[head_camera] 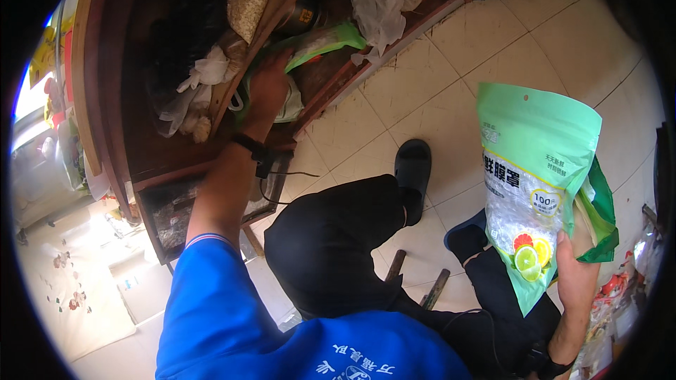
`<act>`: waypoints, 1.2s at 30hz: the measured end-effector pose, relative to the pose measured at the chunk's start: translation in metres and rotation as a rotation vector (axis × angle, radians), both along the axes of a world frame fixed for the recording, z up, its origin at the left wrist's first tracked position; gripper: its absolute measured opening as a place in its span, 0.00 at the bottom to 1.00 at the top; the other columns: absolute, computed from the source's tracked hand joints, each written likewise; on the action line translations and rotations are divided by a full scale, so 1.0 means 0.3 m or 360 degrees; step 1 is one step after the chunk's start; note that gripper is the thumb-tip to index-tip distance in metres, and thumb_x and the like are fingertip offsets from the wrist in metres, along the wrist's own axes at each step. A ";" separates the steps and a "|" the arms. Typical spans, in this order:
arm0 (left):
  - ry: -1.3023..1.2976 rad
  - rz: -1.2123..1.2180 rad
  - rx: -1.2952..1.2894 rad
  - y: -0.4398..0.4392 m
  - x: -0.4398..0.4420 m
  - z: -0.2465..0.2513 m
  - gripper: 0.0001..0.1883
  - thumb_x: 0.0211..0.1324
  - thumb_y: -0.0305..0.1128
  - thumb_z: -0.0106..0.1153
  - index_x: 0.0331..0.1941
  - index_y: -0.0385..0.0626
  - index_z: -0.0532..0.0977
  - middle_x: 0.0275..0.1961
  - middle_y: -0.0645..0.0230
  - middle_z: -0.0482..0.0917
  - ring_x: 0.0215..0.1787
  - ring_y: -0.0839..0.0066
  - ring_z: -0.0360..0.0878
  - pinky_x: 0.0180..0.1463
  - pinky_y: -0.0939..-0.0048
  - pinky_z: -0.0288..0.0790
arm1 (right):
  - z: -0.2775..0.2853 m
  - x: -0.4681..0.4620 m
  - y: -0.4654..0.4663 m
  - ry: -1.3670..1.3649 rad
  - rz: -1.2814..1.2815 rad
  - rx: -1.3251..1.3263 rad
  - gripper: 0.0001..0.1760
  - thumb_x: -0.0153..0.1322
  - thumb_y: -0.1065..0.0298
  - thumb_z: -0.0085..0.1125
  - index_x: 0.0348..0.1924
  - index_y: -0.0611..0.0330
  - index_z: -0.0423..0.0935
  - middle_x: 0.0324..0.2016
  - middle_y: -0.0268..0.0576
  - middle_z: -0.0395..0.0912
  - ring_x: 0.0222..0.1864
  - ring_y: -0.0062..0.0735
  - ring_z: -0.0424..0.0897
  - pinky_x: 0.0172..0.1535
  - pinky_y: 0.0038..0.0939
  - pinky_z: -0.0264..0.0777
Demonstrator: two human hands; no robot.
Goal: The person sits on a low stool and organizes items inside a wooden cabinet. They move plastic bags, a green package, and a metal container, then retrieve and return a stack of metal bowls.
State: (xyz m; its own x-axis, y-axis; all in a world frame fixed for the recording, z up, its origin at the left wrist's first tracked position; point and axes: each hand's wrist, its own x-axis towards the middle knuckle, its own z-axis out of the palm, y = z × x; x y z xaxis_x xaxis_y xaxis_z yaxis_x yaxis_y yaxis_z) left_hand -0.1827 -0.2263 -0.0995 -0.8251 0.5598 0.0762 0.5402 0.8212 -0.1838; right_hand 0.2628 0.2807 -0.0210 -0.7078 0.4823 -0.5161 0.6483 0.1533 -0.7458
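My right hand (578, 274) grips a light green pouch (523, 116) of clear plastic covers, printed with citrus slices and writing. Behind that pouch, a darker green packet (604, 206) is in the same hand. My left hand (268, 84) reaches into the lower compartment of a dark wooden cabinet (158, 161). It is at another green plastic packet (327, 45), which lies in there; its fingertips are in shadow, so a grip on it cannot be made out. Beside the wrist, a pale green bag (291, 103) and a white loop handle (236, 101) show.
A bag of grain-like food (251, 0) and knotted plastic bags (206, 71) sit on the upper shelf. A dark canister (301, 16) and a crumpled clear bag (385, 0) occupy the lower one. Wooden stool legs (435, 289) stand between my legs on the tiled floor (422, 89).
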 end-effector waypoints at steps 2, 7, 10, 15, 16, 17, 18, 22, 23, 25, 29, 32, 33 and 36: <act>0.0044 -0.0219 0.0046 0.102 0.008 0.034 0.30 0.57 0.17 0.55 0.64 0.54 0.80 0.61 0.60 0.84 0.61 0.56 0.83 0.63 0.56 0.78 | -0.004 0.001 -0.001 0.0011 -0.0028 -0.0010 0.24 0.78 0.72 0.62 0.66 0.70 0.75 0.63 0.47 0.79 0.62 0.37 0.78 0.67 0.38 0.70; 0.0187 -0.0508 -0.0213 0.325 0.022 0.095 0.25 0.60 0.22 0.56 0.61 0.54 0.82 0.61 0.59 0.84 0.60 0.59 0.84 0.58 0.58 0.80 | 0.000 -0.007 0.003 0.0022 0.0085 0.0035 0.24 0.78 0.72 0.62 0.66 0.71 0.75 0.64 0.46 0.78 0.62 0.37 0.78 0.67 0.38 0.70; 0.0292 -0.0668 -0.0254 0.433 -0.026 0.135 0.25 0.61 0.23 0.57 0.61 0.54 0.81 0.60 0.60 0.84 0.57 0.59 0.86 0.56 0.59 0.81 | 0.006 -0.024 -0.009 0.0176 0.0070 0.0048 0.21 0.76 0.78 0.61 0.62 0.74 0.77 0.56 0.48 0.83 0.55 0.35 0.81 0.61 0.37 0.74; 0.0273 -0.0850 -0.0350 0.650 -0.113 0.153 0.18 0.59 0.27 0.59 0.53 0.52 0.84 0.50 0.63 0.85 0.50 0.62 0.87 0.51 0.59 0.81 | 0.000 -0.039 -0.006 0.0204 0.0109 0.0020 0.21 0.76 0.78 0.60 0.62 0.74 0.77 0.56 0.48 0.83 0.55 0.35 0.82 0.60 0.36 0.75; 0.0262 -0.0860 -0.0424 0.690 -0.123 0.145 0.16 0.59 0.28 0.59 0.51 0.51 0.85 0.47 0.63 0.85 0.48 0.62 0.87 0.50 0.59 0.81 | -0.001 -0.036 -0.005 0.0196 0.0085 -0.0022 0.21 0.76 0.78 0.61 0.62 0.74 0.76 0.56 0.48 0.83 0.54 0.34 0.82 0.60 0.35 0.75; 0.0256 -0.0879 -0.0486 0.723 -0.131 0.136 0.14 0.59 0.28 0.59 0.48 0.51 0.85 0.44 0.64 0.85 0.47 0.63 0.87 0.50 0.59 0.81 | -0.003 -0.031 -0.005 0.0219 0.0101 -0.0002 0.21 0.76 0.78 0.61 0.63 0.73 0.76 0.56 0.48 0.83 0.54 0.34 0.82 0.59 0.35 0.76; 0.0250 -0.0926 -0.0540 0.746 -0.139 0.126 0.14 0.58 0.29 0.60 0.47 0.51 0.85 0.43 0.64 0.85 0.47 0.62 0.87 0.50 0.59 0.80 | -0.005 -0.028 -0.004 0.0227 0.0102 -0.0003 0.22 0.76 0.78 0.61 0.63 0.73 0.76 0.55 0.48 0.83 0.54 0.33 0.82 0.59 0.35 0.76; 0.0189 -0.1120 -0.0610 0.745 -0.192 0.096 0.09 0.55 0.29 0.62 0.39 0.50 0.86 0.38 0.62 0.85 0.45 0.61 0.87 0.52 0.58 0.79 | 0.011 -0.031 0.001 0.0151 0.0144 -0.0084 0.23 0.78 0.77 0.59 0.66 0.72 0.75 0.60 0.48 0.82 0.58 0.36 0.80 0.64 0.35 0.72; 0.0142 -0.1145 -0.0614 0.734 -0.211 0.082 0.07 0.54 0.30 0.62 0.36 0.49 0.87 0.37 0.61 0.86 0.44 0.61 0.88 0.52 0.58 0.79 | 0.019 -0.037 0.000 0.0126 0.0124 -0.0088 0.23 0.78 0.77 0.59 0.65 0.72 0.75 0.59 0.48 0.82 0.58 0.36 0.80 0.64 0.35 0.72; 0.0237 -0.1170 -0.0868 0.713 -0.256 0.041 0.07 0.53 0.30 0.63 0.35 0.47 0.87 0.37 0.61 0.86 0.46 0.62 0.88 0.55 0.58 0.78 | 0.035 -0.051 -0.008 0.0063 0.0088 -0.0104 0.22 0.78 0.77 0.59 0.65 0.72 0.76 0.59 0.48 0.83 0.58 0.36 0.81 0.64 0.35 0.72; 0.0247 -0.1163 -0.1235 0.653 -0.302 -0.075 0.05 0.54 0.29 0.63 0.33 0.47 0.86 0.38 0.62 0.87 0.50 0.63 0.86 0.64 0.60 0.72 | 0.053 -0.063 -0.005 0.0191 0.0249 -0.0015 0.20 0.77 0.77 0.59 0.62 0.72 0.78 0.56 0.48 0.84 0.56 0.34 0.81 0.62 0.36 0.74; 0.0369 -0.1030 -0.1309 0.643 -0.362 -0.125 0.06 0.57 0.28 0.62 0.33 0.49 0.87 0.40 0.62 0.88 0.52 0.64 0.85 0.69 0.60 0.68 | 0.049 -0.057 0.002 0.0108 0.0120 -0.0139 0.19 0.76 0.78 0.60 0.60 0.72 0.79 0.54 0.47 0.85 0.53 0.32 0.82 0.58 0.35 0.76; 0.0367 -0.0963 -0.1357 0.643 -0.375 -0.133 0.06 0.58 0.28 0.62 0.34 0.49 0.87 0.41 0.62 0.88 0.52 0.64 0.85 0.71 0.60 0.67 | 0.046 -0.055 0.006 0.0080 0.0117 -0.0122 0.19 0.76 0.78 0.60 0.60 0.72 0.79 0.53 0.47 0.85 0.53 0.32 0.83 0.58 0.35 0.76; 0.0306 -0.0739 -0.1497 0.627 -0.405 -0.116 0.05 0.59 0.29 0.62 0.33 0.51 0.87 0.41 0.63 0.88 0.52 0.65 0.84 0.72 0.60 0.65 | 0.037 -0.060 0.005 0.0045 0.0132 -0.0072 0.19 0.74 0.77 0.63 0.58 0.72 0.80 0.50 0.50 0.86 0.49 0.35 0.84 0.54 0.37 0.77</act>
